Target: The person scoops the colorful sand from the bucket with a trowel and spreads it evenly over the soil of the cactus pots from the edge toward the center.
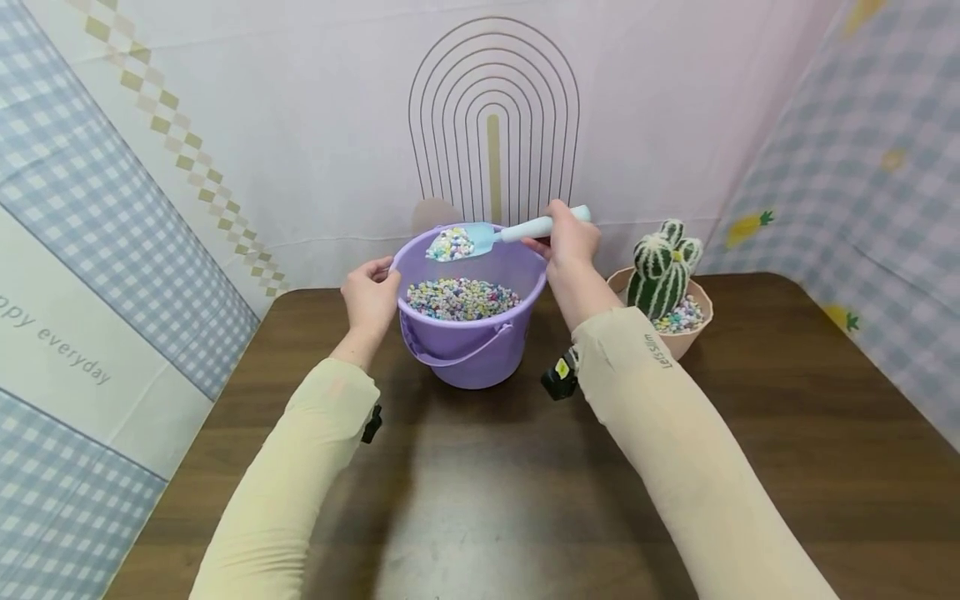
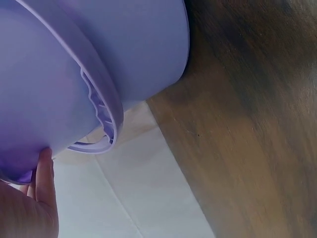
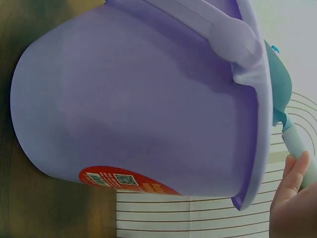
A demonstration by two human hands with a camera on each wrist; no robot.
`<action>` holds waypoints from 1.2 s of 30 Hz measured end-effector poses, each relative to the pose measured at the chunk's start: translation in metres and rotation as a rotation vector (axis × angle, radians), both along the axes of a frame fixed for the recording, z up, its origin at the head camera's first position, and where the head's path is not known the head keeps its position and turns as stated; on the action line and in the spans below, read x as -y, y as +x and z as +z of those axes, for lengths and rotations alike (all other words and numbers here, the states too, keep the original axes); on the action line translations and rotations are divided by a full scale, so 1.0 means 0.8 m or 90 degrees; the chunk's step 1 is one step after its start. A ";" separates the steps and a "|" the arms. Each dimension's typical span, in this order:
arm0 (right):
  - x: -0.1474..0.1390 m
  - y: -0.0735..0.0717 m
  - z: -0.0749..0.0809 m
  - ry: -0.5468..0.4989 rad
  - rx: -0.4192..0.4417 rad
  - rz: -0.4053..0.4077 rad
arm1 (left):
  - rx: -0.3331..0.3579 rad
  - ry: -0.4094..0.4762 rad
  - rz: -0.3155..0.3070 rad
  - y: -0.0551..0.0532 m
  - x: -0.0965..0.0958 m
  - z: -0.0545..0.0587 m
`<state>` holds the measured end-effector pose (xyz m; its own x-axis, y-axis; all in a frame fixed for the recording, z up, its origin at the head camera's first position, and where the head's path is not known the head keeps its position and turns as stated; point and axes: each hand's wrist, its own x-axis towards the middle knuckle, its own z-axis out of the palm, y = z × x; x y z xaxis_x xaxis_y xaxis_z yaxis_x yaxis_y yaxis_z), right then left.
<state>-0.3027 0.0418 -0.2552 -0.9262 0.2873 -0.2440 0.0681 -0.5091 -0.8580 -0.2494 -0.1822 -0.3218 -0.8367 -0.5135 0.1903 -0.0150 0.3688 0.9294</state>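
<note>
A purple bucket (image 1: 480,354) stands on the table with many small multicoloured pebbles (image 1: 463,298) inside. My left hand (image 1: 371,296) grips its rim at the left side, the thumb at the rim; in the left wrist view its fingers (image 2: 45,181) lie along the outer wall. My right hand (image 1: 572,243) holds a light blue hand trowel (image 1: 536,228) by the handle. The trowel's blade, loaded with pebbles (image 1: 452,245), is over the bucket's opening near the far rim. In the right wrist view the blade (image 3: 280,82) shows beyond the rim.
Right of the bucket, partly behind my right forearm, a pale pot (image 1: 681,343) holds a cactus (image 1: 662,275) and some pebbles. The bucket's handle (image 1: 457,360) hangs down on the near side. A patterned cloth (image 1: 330,150) hangs behind the brown wooden table (image 1: 465,500).
</note>
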 end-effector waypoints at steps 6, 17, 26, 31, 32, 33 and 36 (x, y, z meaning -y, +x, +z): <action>-0.009 -0.002 0.001 -0.019 0.001 -0.011 | 0.018 0.024 -0.027 -0.002 0.003 -0.001; -0.036 0.003 0.019 -0.027 -0.013 -0.025 | 0.015 0.003 -0.034 -0.009 -0.006 0.010; -0.074 0.017 0.056 -0.027 -0.010 -0.044 | -0.099 0.063 -0.074 -0.008 -0.041 0.044; -0.101 0.022 0.074 -0.046 -0.013 -0.054 | -0.123 0.089 -0.124 -0.005 -0.074 0.059; -0.107 0.023 0.077 -0.048 -0.013 -0.055 | -0.124 0.093 -0.133 -0.005 -0.080 0.061; -0.113 0.023 0.079 -0.050 -0.015 -0.058 | -0.126 0.097 -0.144 -0.005 -0.087 0.063; -0.133 0.025 0.084 -0.057 -0.022 -0.063 | -0.120 0.105 -0.175 -0.005 -0.106 0.067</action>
<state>-0.2828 0.1482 -0.1878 -0.9030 0.3559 -0.2407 -0.0151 -0.5861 -0.8101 -0.2536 -0.0977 -0.2683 -0.9057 -0.3111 0.2879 0.2410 0.1807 0.9536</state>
